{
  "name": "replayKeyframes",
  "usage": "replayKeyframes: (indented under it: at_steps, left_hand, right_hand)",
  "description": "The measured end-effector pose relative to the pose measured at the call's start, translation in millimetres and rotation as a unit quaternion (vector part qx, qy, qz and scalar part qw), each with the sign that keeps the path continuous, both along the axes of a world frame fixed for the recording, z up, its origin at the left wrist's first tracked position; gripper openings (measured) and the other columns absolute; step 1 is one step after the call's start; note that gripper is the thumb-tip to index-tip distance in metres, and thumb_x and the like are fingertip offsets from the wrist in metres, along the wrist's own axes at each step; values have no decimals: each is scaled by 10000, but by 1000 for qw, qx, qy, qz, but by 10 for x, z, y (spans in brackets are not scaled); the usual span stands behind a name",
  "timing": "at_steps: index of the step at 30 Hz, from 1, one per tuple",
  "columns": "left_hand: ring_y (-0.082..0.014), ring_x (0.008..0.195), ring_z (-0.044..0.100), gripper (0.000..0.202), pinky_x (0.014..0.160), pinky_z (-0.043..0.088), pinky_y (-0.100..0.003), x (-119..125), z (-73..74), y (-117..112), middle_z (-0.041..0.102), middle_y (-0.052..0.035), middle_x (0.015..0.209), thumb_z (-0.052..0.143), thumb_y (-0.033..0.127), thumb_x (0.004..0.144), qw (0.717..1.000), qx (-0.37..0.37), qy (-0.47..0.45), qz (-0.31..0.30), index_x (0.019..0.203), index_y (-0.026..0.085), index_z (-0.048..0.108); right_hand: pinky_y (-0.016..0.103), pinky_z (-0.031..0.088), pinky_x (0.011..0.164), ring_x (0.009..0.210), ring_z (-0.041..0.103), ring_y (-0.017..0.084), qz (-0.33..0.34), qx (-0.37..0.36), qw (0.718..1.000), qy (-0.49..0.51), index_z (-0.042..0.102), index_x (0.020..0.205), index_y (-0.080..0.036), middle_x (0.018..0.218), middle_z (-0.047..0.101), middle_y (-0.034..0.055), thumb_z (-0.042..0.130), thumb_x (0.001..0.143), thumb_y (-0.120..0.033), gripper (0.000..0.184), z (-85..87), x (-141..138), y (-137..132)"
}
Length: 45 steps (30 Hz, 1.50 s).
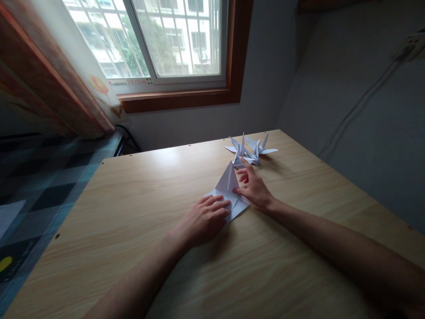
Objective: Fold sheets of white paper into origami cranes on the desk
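A partly folded sheet of white paper lies on the wooden table, one pointed flap aimed away from me. My left hand rests flat on its near left part, fingers stretched out, hiding that corner. At the paper's right edge is my right hand, thumb touching the paper and index finger extended forward, the other fingers loosely curled. Just beyond that fingertip stand several folded white paper cranes, grouped close together; the nearest is partly covered by the hand.
The light wooden table has its far edge near the wall below a barred window. On the left are a checkered cloth surface and an orange curtain. A cable runs down the right wall from a socket.
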<state>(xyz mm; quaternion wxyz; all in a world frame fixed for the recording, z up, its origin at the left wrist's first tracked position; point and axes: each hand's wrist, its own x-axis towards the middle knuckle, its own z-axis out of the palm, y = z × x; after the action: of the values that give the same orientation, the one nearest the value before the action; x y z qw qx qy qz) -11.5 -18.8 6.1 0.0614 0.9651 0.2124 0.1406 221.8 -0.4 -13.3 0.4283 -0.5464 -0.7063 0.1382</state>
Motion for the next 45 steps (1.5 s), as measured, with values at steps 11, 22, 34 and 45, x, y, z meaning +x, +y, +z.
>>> replayKeyframes:
  at_steps: [11, 22, 34, 45]
  left_hand:
    - [-339, 1278, 472, 828, 1016, 426, -501, -67, -147, -10, 464, -220, 1414, 769, 453, 719, 984, 44, -107, 137, 1379, 146, 374]
    - [-304, 1339, 449, 530, 1113, 333, -498, -24, -27, 16, 519, -105, 1424, 549, 554, 881, 994, -31, 66, 80, 1289, 216, 565]
    - [-345, 1310, 464, 737, 1092, 334, -519, 31, 28, -72, 523, -192, 1393, 580, 535, 832, 996, -35, -3, 81, 1405, 116, 383]
    - [-194, 631, 634, 326, 600, 484, -291, 166, 149, -38, 683, -43, 688, 596, 447, 818, 746, -387, -448, 306, 812, 126, 651]
  right_hand:
    - [321, 503, 802, 867, 644, 206, 113, 42, 981, -153, 735, 945, -169, 931, 735, 71, 572, 818, -98, 218, -25, -55, -234]
    - [402, 488, 941, 1059, 614, 248, 47, -138, 989, -10, 708, 984, -152, 1264, 597, 148, 668, 782, -193, 210, 104, -171, -272]
    - [182, 275, 387, 424, 426, 91, -2, -374, 865, 334, 448, 1230, -161, 540, 465, -96, 612, 619, -55, 641, 308, -341, -118]
    - [399, 517, 882, 1089, 581, 257, -16, -205, 871, 445, 435, 1283, -253, 1191, 562, 100, 861, 547, -375, 858, 172, -506, -285]
